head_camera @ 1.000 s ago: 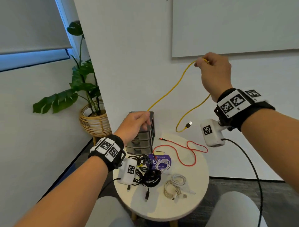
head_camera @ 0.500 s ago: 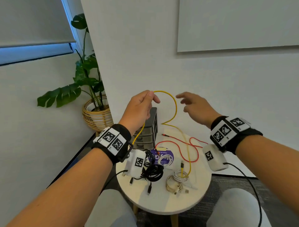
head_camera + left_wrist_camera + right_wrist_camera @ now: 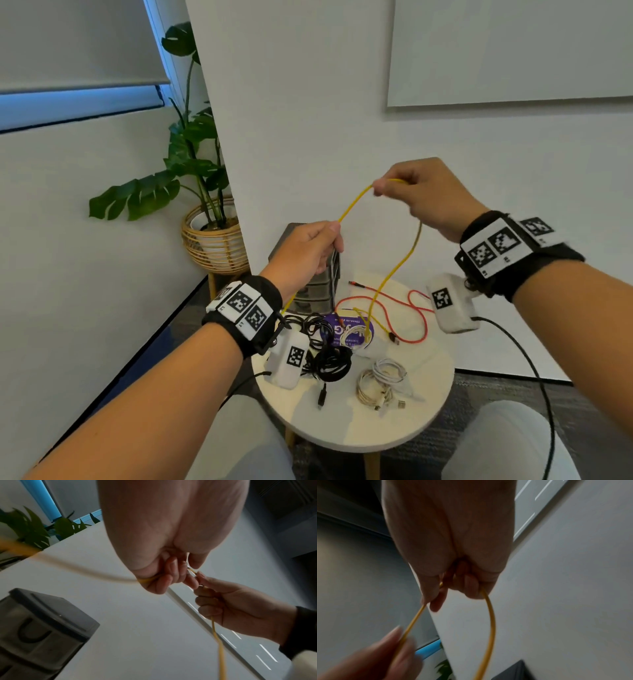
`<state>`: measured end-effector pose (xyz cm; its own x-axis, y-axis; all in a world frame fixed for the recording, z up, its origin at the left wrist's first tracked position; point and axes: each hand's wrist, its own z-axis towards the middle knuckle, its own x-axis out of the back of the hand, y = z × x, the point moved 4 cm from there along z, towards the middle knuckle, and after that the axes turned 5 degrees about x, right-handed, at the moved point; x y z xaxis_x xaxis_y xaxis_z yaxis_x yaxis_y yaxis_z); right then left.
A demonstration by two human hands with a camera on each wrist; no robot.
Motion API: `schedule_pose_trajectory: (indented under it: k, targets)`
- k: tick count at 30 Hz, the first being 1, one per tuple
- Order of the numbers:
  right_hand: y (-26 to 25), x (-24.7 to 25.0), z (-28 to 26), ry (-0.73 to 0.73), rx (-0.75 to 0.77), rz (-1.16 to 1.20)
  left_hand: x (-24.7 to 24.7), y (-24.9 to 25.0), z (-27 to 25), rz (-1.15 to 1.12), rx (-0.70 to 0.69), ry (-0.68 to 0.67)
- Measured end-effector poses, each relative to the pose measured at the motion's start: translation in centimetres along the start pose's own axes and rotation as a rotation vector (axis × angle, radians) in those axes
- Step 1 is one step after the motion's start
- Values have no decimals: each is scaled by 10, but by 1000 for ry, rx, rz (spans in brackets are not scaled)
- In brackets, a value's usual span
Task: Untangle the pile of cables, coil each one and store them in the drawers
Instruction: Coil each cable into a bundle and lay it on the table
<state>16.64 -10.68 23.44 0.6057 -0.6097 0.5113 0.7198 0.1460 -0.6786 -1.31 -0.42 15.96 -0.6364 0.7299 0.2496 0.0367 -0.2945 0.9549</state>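
both hands pinch the yellow cable [image 3: 356, 202] up high, left hand [image 3: 305, 250] at 7 o'clock of right hand [image 3: 424, 195]. it looks light and bendy; hold near the loop.

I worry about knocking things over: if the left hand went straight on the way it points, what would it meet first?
Probably the dark grey drawer unit just beyond the left hand, which grips the yellow cable; depth is unclear.
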Motion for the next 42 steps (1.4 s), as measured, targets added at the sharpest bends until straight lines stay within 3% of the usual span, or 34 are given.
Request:
schedule_pose_trajectory:
  k: [4,9,15,19,26,29,33,36,42]
  targets:
    - [24,5,-3,118,-39,-189,0,0,-3,-102,30,-10]
    - [48,-17,-23,-57,-73,-384,2,13,-3,-326,-2,-57]
    - [45,13,-13,421,-89,-357,3,4,-7,98,6,-61]
    - [32,13,-10,461,20,-264,2,-8,-6,134,-5,-39]
    - [57,4,-7,315,-36,-366,-13,-4,-5,90,4,-74]
    - [73,1,-10,209,-126,-432,-22,4,-7,-104,31,-133]
    - [80,-9,-19,-80,-243,-544,-25,15,-6,-222,34,-190]
    - [74,-23,-26,-360,-214,-508,-20,18,-2,-225,32,-153]
    - [47,-51,-47,-670,-120,-386,-6,15,8,-533,74,-47]
